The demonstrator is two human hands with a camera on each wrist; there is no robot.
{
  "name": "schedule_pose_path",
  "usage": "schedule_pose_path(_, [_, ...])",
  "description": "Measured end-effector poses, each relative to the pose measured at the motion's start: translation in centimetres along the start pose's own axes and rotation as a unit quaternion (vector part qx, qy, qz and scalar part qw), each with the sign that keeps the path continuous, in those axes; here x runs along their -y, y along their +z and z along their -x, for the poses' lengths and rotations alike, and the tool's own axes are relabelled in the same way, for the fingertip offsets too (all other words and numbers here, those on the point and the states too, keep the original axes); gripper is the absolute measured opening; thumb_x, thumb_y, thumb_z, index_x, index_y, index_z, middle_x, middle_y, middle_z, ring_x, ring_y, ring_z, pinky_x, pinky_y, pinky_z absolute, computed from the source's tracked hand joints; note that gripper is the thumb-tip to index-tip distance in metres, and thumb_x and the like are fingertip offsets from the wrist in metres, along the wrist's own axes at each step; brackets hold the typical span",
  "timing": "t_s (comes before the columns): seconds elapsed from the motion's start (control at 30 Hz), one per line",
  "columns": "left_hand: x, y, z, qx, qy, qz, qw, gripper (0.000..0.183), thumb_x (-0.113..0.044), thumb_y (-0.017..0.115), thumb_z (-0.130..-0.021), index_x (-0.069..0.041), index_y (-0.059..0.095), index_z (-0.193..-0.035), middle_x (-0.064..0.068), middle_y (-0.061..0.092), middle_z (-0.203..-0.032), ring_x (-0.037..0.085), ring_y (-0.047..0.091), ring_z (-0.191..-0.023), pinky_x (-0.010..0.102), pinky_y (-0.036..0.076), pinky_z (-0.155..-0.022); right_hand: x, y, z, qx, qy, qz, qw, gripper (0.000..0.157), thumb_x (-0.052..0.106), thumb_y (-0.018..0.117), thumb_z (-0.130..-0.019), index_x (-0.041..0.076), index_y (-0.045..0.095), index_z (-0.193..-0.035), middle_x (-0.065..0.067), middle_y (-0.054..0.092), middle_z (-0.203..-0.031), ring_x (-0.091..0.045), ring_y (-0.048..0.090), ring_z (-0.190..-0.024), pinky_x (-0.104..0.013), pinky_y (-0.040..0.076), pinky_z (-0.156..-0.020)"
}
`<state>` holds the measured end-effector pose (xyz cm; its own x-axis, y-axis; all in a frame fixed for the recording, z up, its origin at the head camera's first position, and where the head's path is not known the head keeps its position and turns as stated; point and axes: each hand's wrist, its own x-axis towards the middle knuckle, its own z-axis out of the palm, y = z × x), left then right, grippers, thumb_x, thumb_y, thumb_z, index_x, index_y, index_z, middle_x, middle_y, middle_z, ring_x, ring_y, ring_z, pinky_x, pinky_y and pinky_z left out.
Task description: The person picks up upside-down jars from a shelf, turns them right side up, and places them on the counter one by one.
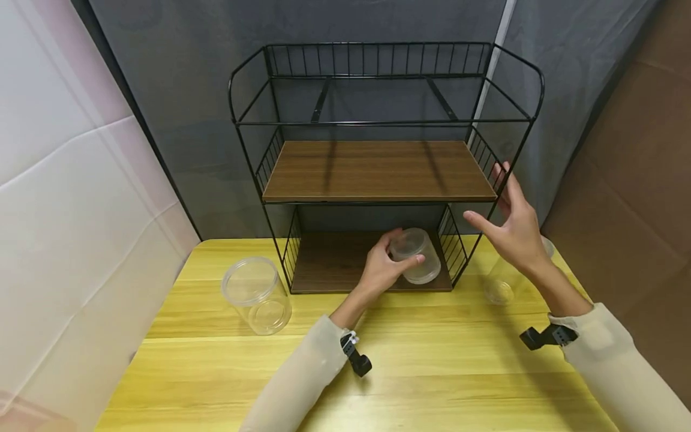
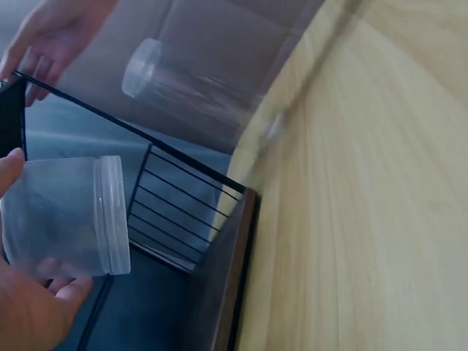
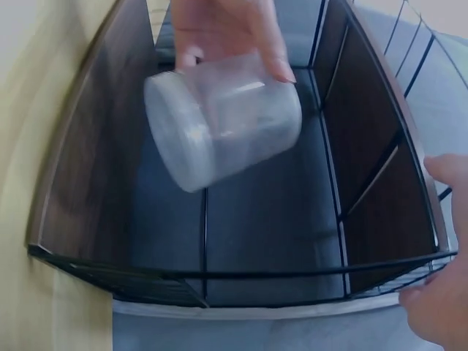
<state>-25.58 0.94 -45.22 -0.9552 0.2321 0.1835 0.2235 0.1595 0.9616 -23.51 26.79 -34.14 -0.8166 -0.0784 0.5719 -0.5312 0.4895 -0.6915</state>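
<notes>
In the head view my left hand (image 1: 382,264) holds a clear plastic jar (image 1: 422,264) between thumb and fingers, inside the lower level of a black wire rack. Both wrist views show this jar (image 2: 66,216) with its ridged, wider end (image 3: 179,131) facing down, apart from the lower brown board (image 1: 335,264). My right hand (image 1: 515,231) is at the rack's right side, fingers extended along the wire side and thumb spread apart. Its fingertips seem to touch the frame, partly hidden behind the upright.
A larger clear jar (image 1: 258,300) stands on the table left of the rack. Another clear jar (image 1: 499,287) stands to the right, partly hidden by my right forearm. The upper brown board (image 1: 378,171) lies above the lower level. Yellow wood tabletop (image 1: 421,372) extends in front.
</notes>
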Motion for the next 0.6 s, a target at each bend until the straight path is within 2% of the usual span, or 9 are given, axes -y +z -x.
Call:
schedule_pose_path(0.13, [-0.7,-0.5,0.6,-0.004,-0.003,0.063,0.998,0.081,-0.026,0.086,-0.09,-0.007,0.046,-0.158,0.003,0.058,-0.153,0.023,0.054,-0.141,0.042,0.051,-0.11,0.5,0.2,1.9,-0.019,-0.001,0.013,1.0,0.108,0.0,0.083,-0.09,0.023,0.015,-0.171,-0.004,0.021,-0.176,-0.025,0.027,-0.16,-0.018,0.031,-0.121])
schedule_pose_path(0.2, [-1.0,-0.7,0.8,-0.003,-0.005,0.094,0.9956,0.078,-0.023,0.084,-0.091,-0.007,0.046,-0.157,0.003,0.059,-0.153,0.023,0.052,-0.143,0.041,0.051,-0.112,0.7,0.3,3.0,-0.039,-0.012,0.034,0.999,0.104,0.006,0.084,-0.091,0.021,0.018,-0.17,-0.003,0.022,-0.176,-0.027,0.029,-0.159,-0.017,0.03,-0.122])
schedule_pose_path(0.3, [-1.4,-0.9,1.4,-0.01,-0.012,0.143,0.9896,0.072,-0.02,0.081,-0.094,-0.007,0.048,-0.156,0.008,0.057,-0.153,0.024,0.052,-0.144,0.037,0.051,-0.112,0.9,1.0,4.8,-0.072,-0.074,0.073,0.992,0.09,0.033,0.079,-0.097,0.011,0.029,-0.168,-0.01,0.028,-0.173,-0.032,0.035,-0.156,-0.021,0.029,-0.125])
schedule_pose_path(0.4, [-1.8,-1.3,2.0,-0.023,-0.015,0.189,0.9816,0.07,-0.019,0.079,-0.094,-0.006,0.048,-0.156,0.013,0.055,-0.154,0.026,0.053,-0.143,0.033,0.051,-0.111,1.0,2.3,6.3,-0.091,-0.166,0.095,0.977,0.089,0.052,0.072,-0.099,-0.004,0.039,-0.161,-0.021,0.038,-0.167,-0.038,0.04,-0.152,-0.028,0.03,-0.126])
schedule_pose_path(0.43, [-1.9,-1.3,2.3,-0.026,-0.014,0.206,0.978,0.07,-0.019,0.079,-0.095,-0.005,0.048,-0.156,0.015,0.054,-0.155,0.026,0.053,-0.143,0.032,0.051,-0.11,0.9,2.8,6.7,-0.089,-0.192,0.097,0.973,0.091,0.055,0.069,-0.099,-0.008,0.04,-0.158,-0.025,0.041,-0.164,-0.04,0.043,-0.149,-0.03,0.032,-0.126])
schedule_pose_path(0.5, [-2.1,-1.5,2.7,-0.025,-0.011,0.241,0.9701,0.072,-0.022,0.079,-0.095,-0.003,0.046,-0.157,0.016,0.051,-0.156,0.027,0.052,-0.143,0.032,0.053,-0.109,0.9,3.9,7.4,-0.068,-0.216,0.093,0.97,0.09,0.055,0.068,-0.1,-0.011,0.042,-0.155,-0.028,0.044,-0.16,-0.041,0.046,-0.147,-0.03,0.033,-0.126])
schedule_pose_path(0.6, [-2.4,-1.5,3.4,-0.013,-0.006,0.304,0.9527,0.077,-0.025,0.078,-0.097,-0.001,0.04,-0.159,0.018,0.046,-0.159,0.028,0.051,-0.143,0.034,0.055,-0.108,0.5,5.3,8.4,-0.02,-0.198,0.076,0.977,0.095,0.059,0.07,-0.097,-0.009,0.04,-0.158,-0.027,0.045,-0.161,-0.04,0.045,-0.148,-0.026,0.031,-0.126])
